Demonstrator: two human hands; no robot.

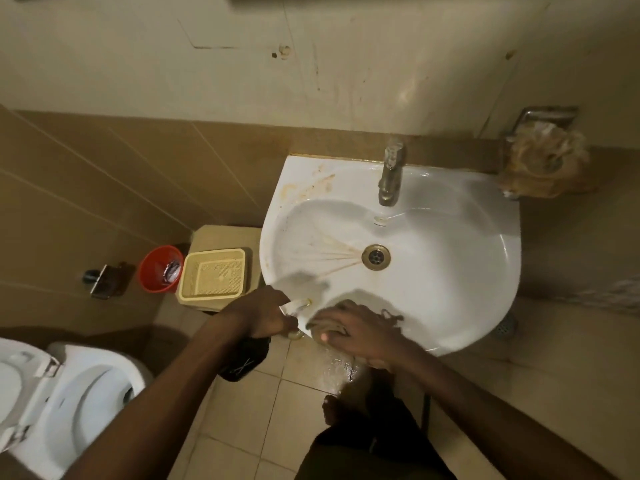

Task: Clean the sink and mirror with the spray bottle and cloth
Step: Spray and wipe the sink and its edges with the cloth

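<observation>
Fingers [330,323]: right hand [360,336] pressed flat on cloth [334,328]; left hand [263,315] curled round spray bottle [294,308].
Cloth: held against sink [467,271] front rim, 6 o'clock of drain [376,257].
Spray bottle: gripped at rim, 7 o'clock.
Stains: streaked at 9 o'clock.
Tap [391,174]: 12 o'clock.

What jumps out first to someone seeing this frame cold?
The white sink, its left side streaked with brown stains fanning out from the drain. At its near rim, the right hand presses a cloth while the left hand grips a spray bottle. Next, the red bin and yellow basket left of the sink.
</observation>
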